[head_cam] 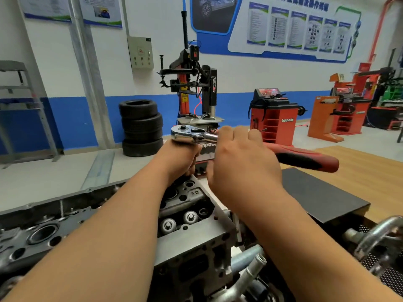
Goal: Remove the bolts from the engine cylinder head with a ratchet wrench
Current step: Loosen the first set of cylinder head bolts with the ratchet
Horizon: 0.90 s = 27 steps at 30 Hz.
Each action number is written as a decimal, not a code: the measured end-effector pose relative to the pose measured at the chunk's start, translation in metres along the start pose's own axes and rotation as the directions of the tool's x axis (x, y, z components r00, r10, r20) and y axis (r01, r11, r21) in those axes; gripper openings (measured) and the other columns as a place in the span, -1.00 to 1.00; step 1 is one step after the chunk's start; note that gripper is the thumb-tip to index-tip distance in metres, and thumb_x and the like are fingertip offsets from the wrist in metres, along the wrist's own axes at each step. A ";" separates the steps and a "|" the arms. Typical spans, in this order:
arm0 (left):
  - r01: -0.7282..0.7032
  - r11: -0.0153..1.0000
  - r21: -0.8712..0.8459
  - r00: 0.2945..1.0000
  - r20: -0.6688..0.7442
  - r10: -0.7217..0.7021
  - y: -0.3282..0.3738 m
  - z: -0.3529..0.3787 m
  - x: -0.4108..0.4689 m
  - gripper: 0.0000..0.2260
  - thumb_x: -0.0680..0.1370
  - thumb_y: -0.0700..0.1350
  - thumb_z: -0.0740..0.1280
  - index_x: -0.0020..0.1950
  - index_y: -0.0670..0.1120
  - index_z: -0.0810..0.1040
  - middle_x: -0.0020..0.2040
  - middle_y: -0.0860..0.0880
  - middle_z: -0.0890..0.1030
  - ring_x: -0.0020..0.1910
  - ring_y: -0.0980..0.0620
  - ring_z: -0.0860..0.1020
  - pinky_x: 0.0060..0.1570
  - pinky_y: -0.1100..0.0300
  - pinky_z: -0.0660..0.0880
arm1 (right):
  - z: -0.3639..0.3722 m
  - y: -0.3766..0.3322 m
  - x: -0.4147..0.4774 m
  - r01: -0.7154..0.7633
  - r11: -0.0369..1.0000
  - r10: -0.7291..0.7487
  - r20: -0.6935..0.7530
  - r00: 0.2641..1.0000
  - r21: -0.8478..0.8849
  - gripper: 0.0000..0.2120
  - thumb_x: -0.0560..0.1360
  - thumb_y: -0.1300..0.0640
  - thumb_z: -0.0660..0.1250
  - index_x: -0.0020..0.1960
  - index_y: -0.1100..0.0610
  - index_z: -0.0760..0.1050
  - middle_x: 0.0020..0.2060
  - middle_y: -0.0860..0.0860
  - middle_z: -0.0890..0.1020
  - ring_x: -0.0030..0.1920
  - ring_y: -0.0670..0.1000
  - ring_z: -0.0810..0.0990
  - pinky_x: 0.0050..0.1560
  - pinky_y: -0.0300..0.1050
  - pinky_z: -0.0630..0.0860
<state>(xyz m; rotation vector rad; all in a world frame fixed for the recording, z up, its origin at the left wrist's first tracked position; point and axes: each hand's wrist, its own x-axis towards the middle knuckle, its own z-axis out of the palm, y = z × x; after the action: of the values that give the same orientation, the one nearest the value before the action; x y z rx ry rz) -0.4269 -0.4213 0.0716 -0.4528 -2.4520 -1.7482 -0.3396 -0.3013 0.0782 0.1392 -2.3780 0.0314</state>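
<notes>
Head view: I find the ratchet wrench [305, 159] held level above the far end of the cylinder head [192, 234]. The left hand [183, 158] sits directly under its chrome head, fingers clamped round the stem. The right hand [242, 164] covers the shank, fingers curled on it. The red grip juts right.

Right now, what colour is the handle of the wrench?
The wrench handle is red with black inserts; the head view, the only one, shows it clearly.
</notes>
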 end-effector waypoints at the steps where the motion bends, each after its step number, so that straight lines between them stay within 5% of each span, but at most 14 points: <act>1: 0.017 0.999 -0.044 1.000 0.016 -0.016 -0.002 -0.001 0.001 -0.91 0.52 -0.25 0.20 -0.17 -0.18 0.45 -0.51 -0.03 0.36 -0.55 0.01 0.32 -0.44 0.14 0.33 | 0.009 0.011 0.009 -0.010 1.000 0.011 -0.032 0.999 0.027 -0.69 0.49 0.03 0.24 0.19 0.10 0.29 -0.02 0.04 0.40 -0.07 0.03 0.21 -0.18 -0.12 0.21; 4: 0.025 0.995 -0.093 1.000 0.010 -0.024 -0.008 -0.004 0.006 -0.89 0.48 -0.17 0.28 -0.11 -0.20 0.55 -0.53 -0.03 0.45 -0.50 -0.04 0.46 -0.32 0.07 0.44 | 0.037 0.032 0.058 -0.021 0.962 0.022 -0.002 1.000 0.273 -0.87 0.47 0.09 0.30 -0.09 0.00 0.33 -0.23 -0.07 0.43 -0.18 -0.02 0.35 -0.28 -0.14 0.24; 7: 0.036 0.989 -0.143 0.999 0.039 -0.031 -0.009 -0.007 0.008 -0.87 0.45 -0.19 0.25 -0.10 -0.22 0.53 -0.48 -0.10 0.51 -0.45 -0.10 0.53 -0.24 0.03 0.49 | 0.063 0.019 0.105 0.024 0.863 -0.080 0.089 0.993 0.505 -0.74 0.45 0.21 0.30 -0.31 -0.02 0.28 -0.38 -0.09 0.42 -0.34 -0.08 0.39 -0.36 -0.18 0.21; 12: 0.035 0.993 -0.111 0.999 -0.012 -0.037 -0.008 -0.005 0.008 -0.81 0.51 -0.29 0.19 -0.31 -0.14 0.35 -0.60 0.00 0.34 -0.62 0.00 0.35 -0.46 0.16 0.35 | 0.078 -0.003 0.124 0.077 0.806 -0.202 0.150 0.968 0.587 -0.81 0.45 0.26 0.24 -0.25 0.02 0.33 -0.32 -0.04 0.45 -0.25 0.02 0.44 -0.34 -0.16 0.31; 15: -0.004 0.991 -0.131 0.999 -0.048 -0.002 -0.005 -0.001 0.006 -0.77 0.52 -0.33 0.16 -0.32 -0.12 0.35 -0.59 0.02 0.30 -0.62 0.04 0.25 -0.47 0.16 0.24 | 0.053 0.018 0.098 0.041 0.888 -0.133 0.169 0.977 0.459 -0.92 0.49 0.13 0.30 -0.12 0.01 0.40 -0.14 0.00 0.53 -0.10 0.00 0.43 -0.06 -0.08 0.45; 17: 0.010 0.993 -0.115 0.998 -0.058 -0.016 -0.003 0.002 0.005 -0.75 0.53 -0.31 0.17 -0.34 -0.11 0.36 -0.57 0.00 0.31 -0.58 0.02 0.25 -0.47 0.17 0.23 | 0.029 0.031 0.059 0.030 0.970 -0.075 0.179 0.981 0.241 -0.73 0.49 0.03 0.31 0.16 0.03 0.39 0.06 0.01 0.49 0.07 0.01 0.36 0.09 -0.06 0.39; 19: 0.010 0.997 -0.072 0.998 -0.062 -0.015 -0.002 0.004 0.003 -0.76 0.53 -0.30 0.16 -0.34 -0.12 0.35 -0.55 -0.02 0.32 -0.55 -0.01 0.25 -0.46 0.16 0.22 | 0.006 0.022 0.008 0.065 0.998 -0.065 0.039 0.997 -0.004 -0.51 0.46 0.08 0.25 0.37 0.13 0.30 0.13 0.09 0.46 0.12 0.10 0.36 0.07 -0.04 0.40; 21: -0.043 0.998 0.043 0.996 -0.072 0.046 0.000 0.002 0.002 -0.81 0.54 -0.30 0.17 -0.26 -0.16 0.41 -0.46 -0.08 0.40 -0.49 -0.02 0.31 -0.43 0.14 0.30 | -0.010 -0.008 -0.025 0.073 0.984 -0.087 -0.076 0.993 -0.165 -0.42 0.32 0.18 0.16 0.33 0.32 0.36 0.00 0.24 0.50 -0.02 0.21 0.41 -0.04 0.02 0.41; 24: -0.075 0.989 0.125 0.992 -0.091 0.087 0.001 0.001 0.000 -0.84 0.56 -0.30 0.18 -0.19 -0.20 0.49 -0.35 -0.13 0.51 -0.45 0.04 0.40 -0.37 0.17 0.39 | -0.012 -0.022 -0.013 0.042 0.998 -0.039 0.062 0.997 -0.049 -0.48 0.45 0.16 0.11 0.38 0.27 0.20 0.11 0.24 0.36 0.07 0.20 0.26 -0.07 -0.02 0.17; 27: 0.000 1.000 -0.007 0.998 -0.069 -0.001 -0.004 0.001 0.001 -0.81 0.48 -0.27 0.19 -0.34 -0.14 0.40 -0.55 -0.03 0.37 -0.53 -0.03 0.32 -0.44 0.13 0.30 | 0.008 0.011 0.025 -0.040 0.998 0.039 0.015 0.999 0.051 -0.73 0.48 0.12 0.21 0.17 0.11 0.37 -0.03 0.08 0.45 0.02 0.11 0.38 -0.21 -0.11 0.24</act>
<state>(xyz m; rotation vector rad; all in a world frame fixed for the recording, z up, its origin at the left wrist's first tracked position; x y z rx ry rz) -0.4285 -0.4215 0.0683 -0.3859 -2.4004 -1.7425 -0.3638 -0.2928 0.0896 0.1179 -2.3949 0.1110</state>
